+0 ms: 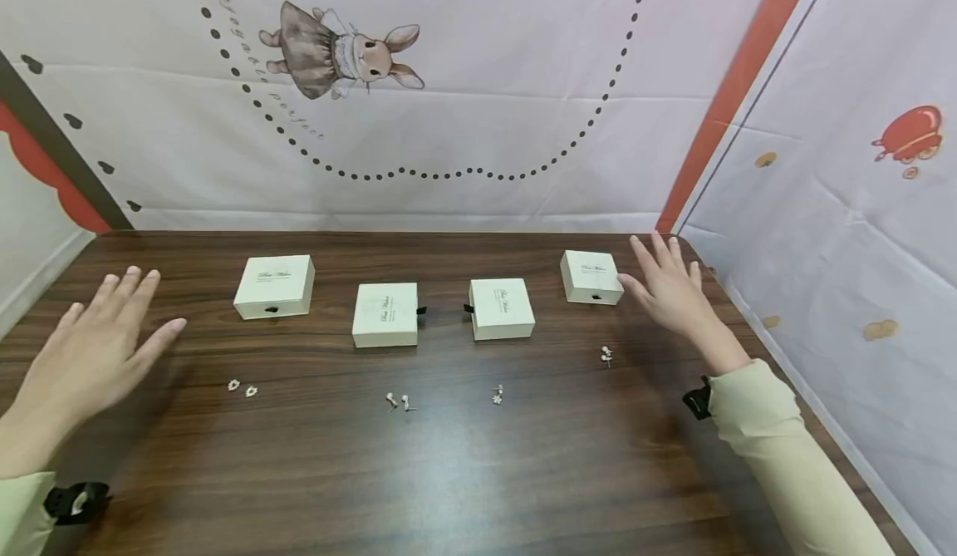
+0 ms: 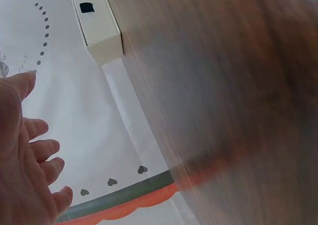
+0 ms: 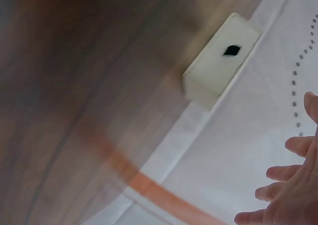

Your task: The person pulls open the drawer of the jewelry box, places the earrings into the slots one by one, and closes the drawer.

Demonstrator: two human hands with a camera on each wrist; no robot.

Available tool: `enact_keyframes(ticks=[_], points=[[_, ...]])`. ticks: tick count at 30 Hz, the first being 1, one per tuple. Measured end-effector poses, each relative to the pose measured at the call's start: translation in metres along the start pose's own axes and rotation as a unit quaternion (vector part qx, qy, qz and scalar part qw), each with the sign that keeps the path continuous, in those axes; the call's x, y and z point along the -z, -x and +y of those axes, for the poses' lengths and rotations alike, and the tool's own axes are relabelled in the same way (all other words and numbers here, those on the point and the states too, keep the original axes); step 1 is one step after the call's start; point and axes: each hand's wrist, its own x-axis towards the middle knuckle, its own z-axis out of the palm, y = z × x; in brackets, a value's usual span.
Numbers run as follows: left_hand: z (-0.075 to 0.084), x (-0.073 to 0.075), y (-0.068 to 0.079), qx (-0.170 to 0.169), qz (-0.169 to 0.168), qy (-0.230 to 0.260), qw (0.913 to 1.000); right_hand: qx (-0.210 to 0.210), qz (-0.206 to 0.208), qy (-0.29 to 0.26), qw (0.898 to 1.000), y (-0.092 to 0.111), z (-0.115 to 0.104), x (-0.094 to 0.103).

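Observation:
My left hand [image 1: 93, 348] is held palm down at the left, fingers straight, holding nothing. Nearest to it is a small cream cardboard box [image 1: 273, 287] with printed script and a dark pull tab, seen in the left wrist view as a cream box [image 2: 97, 21]. My right hand [image 1: 669, 290] is spread by the rightmost cream box [image 1: 591, 277]; its thumb appears close to that box's side, and the right wrist view shows hand and box [image 3: 222, 58] apart. Two more cream boxes [image 1: 385, 315] [image 1: 502, 309] sit between, their black tabs facing each other.
Small earrings lie in pairs before the boxes: ring-shaped ones [image 1: 242, 388] at left, studs [image 1: 399, 402] nearer the middle, then a small pair [image 1: 497, 395] and another pair [image 1: 606, 356] at right. The brown wooden table [image 1: 449, 473] meets printed cloth walls [image 1: 486, 57] behind and at the sides.

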Motion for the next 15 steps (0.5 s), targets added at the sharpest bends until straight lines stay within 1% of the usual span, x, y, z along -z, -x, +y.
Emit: enact_keyframes(ticks=[7,10,13,15], points=[[0.005,0.002,-0.004,-0.010,0.022,0.026,0.9994,0.031,-0.003,-0.016,0.999,-0.018,-0.035,0.003],[0.006,0.003,-0.008,-0.015,0.033,0.043,0.9984,0.054,0.004,-0.029,0.998,-0.027,-0.052,0.004],[0.007,0.003,-0.010,-0.014,0.034,0.065,0.9972,0.078,0.012,-0.036,0.996,-0.036,-0.070,0.004],[0.007,0.004,-0.011,-0.005,0.025,0.081,0.9963,0.092,0.014,-0.044,0.995,-0.041,-0.082,0.003]])
